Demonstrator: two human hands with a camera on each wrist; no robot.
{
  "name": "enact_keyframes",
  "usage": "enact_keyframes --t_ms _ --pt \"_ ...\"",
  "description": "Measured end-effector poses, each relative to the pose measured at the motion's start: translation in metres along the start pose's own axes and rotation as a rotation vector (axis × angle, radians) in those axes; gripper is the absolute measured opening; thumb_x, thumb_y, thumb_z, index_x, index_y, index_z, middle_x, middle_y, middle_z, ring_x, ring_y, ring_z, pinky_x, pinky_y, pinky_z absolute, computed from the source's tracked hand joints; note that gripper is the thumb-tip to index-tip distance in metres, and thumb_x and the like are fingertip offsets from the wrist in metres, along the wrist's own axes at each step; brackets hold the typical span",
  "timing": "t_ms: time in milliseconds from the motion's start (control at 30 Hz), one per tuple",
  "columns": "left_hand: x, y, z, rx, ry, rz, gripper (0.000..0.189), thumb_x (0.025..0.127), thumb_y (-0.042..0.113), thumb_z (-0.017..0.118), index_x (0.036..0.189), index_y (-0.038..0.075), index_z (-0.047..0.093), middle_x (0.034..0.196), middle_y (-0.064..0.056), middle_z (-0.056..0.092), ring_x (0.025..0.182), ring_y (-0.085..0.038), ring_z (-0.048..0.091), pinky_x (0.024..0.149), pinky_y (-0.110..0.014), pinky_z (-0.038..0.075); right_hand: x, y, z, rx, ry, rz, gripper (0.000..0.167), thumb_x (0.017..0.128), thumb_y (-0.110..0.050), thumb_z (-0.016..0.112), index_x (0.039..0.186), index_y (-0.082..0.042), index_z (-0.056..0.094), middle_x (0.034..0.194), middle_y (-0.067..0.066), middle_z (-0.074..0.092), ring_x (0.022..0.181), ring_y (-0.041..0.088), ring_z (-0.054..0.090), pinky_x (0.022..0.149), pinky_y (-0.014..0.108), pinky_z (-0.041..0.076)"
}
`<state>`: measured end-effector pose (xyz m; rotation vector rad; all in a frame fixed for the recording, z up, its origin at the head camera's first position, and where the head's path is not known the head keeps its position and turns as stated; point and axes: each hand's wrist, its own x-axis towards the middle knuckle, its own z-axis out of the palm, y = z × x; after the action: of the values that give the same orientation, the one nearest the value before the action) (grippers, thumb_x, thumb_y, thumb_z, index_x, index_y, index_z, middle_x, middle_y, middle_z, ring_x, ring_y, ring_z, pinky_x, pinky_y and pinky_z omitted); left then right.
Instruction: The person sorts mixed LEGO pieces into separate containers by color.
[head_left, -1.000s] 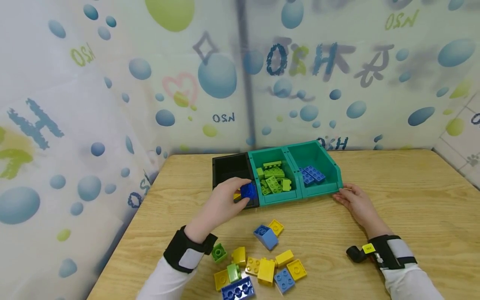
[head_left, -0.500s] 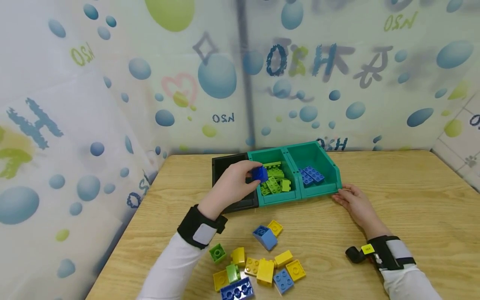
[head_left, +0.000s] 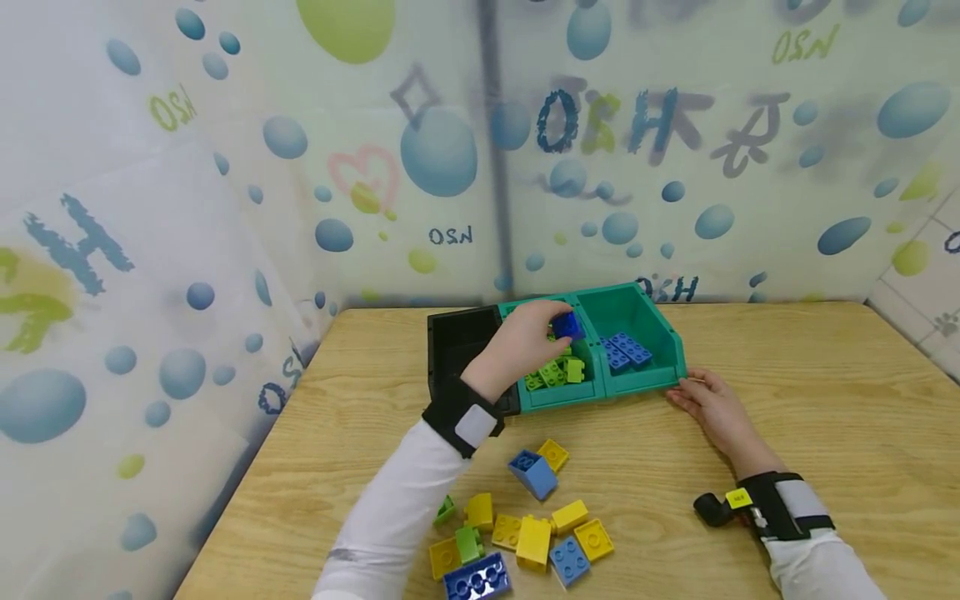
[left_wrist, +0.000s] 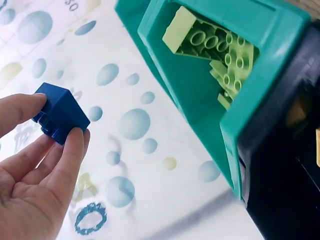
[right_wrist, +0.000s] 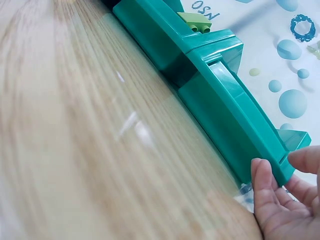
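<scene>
My left hand point(head_left: 522, 343) pinches a dark blue toy brick point(head_left: 567, 326) between thumb and fingers, above the middle teal bin point(head_left: 558, 402). In the left wrist view the blue brick point(left_wrist: 62, 112) shows its smooth side, with its studs toward the palm. Lime green bricks point(head_left: 553, 372) lie in the middle bin, partly hidden by the hand. Blue bricks point(head_left: 627, 350) lie in the right teal bin point(head_left: 645, 381). At that bin's front right corner, my right hand point(head_left: 716, 415) holds the edge, thumb and fingers on either side in the right wrist view.
A black bin point(head_left: 457, 337) adjoins the teal ones on the left; its front is behind the left hand. Nearer on the wooden table point(head_left: 637, 467) lie loose yellow bricks point(head_left: 533, 543), blue bricks point(head_left: 477, 577) and green bricks point(head_left: 469, 544). A patterned curtain point(head_left: 360, 100) hangs behind.
My left hand has carried the dark blue brick from the black bin rightward and up, over the middle teal bin. The right hand stays at the bin corner.
</scene>
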<state>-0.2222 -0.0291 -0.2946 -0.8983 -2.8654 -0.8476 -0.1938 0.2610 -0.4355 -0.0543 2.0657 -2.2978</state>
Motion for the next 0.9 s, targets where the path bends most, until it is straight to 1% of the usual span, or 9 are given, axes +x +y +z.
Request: enact_keyframes --t_ms 200,400,500,567,600,700,767,900 --pt "0.022 0.014 0.018 0.056 0.008 -0.023 0.043 0.093 0.022 0.060 0.133 0.007 0.051 0.131 -0.008 0.057 0.113 -0.017 0.058 0.093 -0.025 0.050 0.000 -0.001 -0.001 0.016 -0.006 0.011 0.032 0.101 -0.016 0.041 0.124 0.005 0.034 0.091 -0.012 0.059 0.087 -0.003 0.062 0.078 0.011 0.051" --pt "0.039 0.023 0.039 0.140 0.006 -0.009 0.043 0.094 0.021 0.059 0.134 0.008 0.051 0.130 -0.008 0.057 0.115 -0.017 0.057 0.092 -0.024 0.050 0.000 0.000 -0.002 -0.022 -0.002 -0.003 0.038 0.101 -0.013 0.040 0.127 0.013 0.029 0.093 -0.011 0.056 0.087 -0.004 0.061 0.079 0.011 0.051" --pt "0.044 0.028 0.049 0.173 0.004 0.003 0.042 0.094 0.020 0.059 0.133 0.008 0.052 0.128 -0.008 0.057 0.114 -0.016 0.057 0.092 -0.022 0.050 0.000 0.001 -0.003 -0.023 -0.004 -0.003 0.035 0.101 -0.013 0.040 0.126 0.010 0.031 0.093 -0.011 0.056 0.088 -0.004 0.060 0.079 0.011 0.051" --pt "0.046 0.030 0.054 0.176 0.004 0.015 0.041 0.094 0.020 0.059 0.132 0.008 0.053 0.127 -0.007 0.058 0.113 -0.015 0.058 0.091 -0.021 0.050 0.000 0.002 -0.003 -0.017 -0.004 -0.003 0.033 0.101 -0.013 0.040 0.125 0.009 0.032 0.094 -0.011 0.056 0.088 -0.004 0.061 0.079 0.011 0.051" --pt "0.047 0.032 0.057 0.180 0.004 0.023 0.040 0.094 0.019 0.059 0.132 0.008 0.053 0.126 -0.007 0.058 0.113 -0.015 0.058 0.090 -0.020 0.050 0.000 0.002 -0.003 -0.010 -0.002 -0.002 0.033 0.101 -0.013 0.040 0.125 0.009 0.032 0.093 -0.011 0.056 0.088 -0.003 0.061 0.078 0.011 0.051" --pt "0.050 0.035 0.063 0.208 -0.016 0.035 0.040 0.094 0.019 0.059 0.131 0.008 0.054 0.124 -0.007 0.059 0.112 -0.014 0.058 0.090 -0.019 0.050 0.000 0.002 -0.003 -0.046 0.008 -0.001 0.037 0.102 -0.013 0.039 0.127 0.012 0.030 0.094 -0.011 0.055 0.087 -0.004 0.060 0.079 0.011 0.051" --pt "0.052 0.037 0.066 0.248 -0.035 0.039 0.039 0.094 0.019 0.060 0.131 0.009 0.054 0.124 -0.006 0.059 0.111 -0.014 0.059 0.090 -0.020 0.050 0.000 0.002 -0.002 -0.054 0.016 0.005 0.039 0.102 -0.013 0.039 0.128 0.013 0.028 0.094 -0.012 0.054 0.087 -0.005 0.059 0.079 0.011 0.051" --pt "0.055 0.039 0.072 0.377 -0.067 0.055 0.034 0.094 0.023 0.059 0.127 0.012 0.057 0.119 -0.002 0.061 0.105 -0.012 0.061 0.085 -0.019 0.051 0.001 0.000 -0.001 -0.049 0.020 0.013 0.039 0.102 -0.014 0.039 0.128 0.013 0.028 0.092 -0.012 0.056 0.087 -0.005 0.060 0.079 0.011 0.051"
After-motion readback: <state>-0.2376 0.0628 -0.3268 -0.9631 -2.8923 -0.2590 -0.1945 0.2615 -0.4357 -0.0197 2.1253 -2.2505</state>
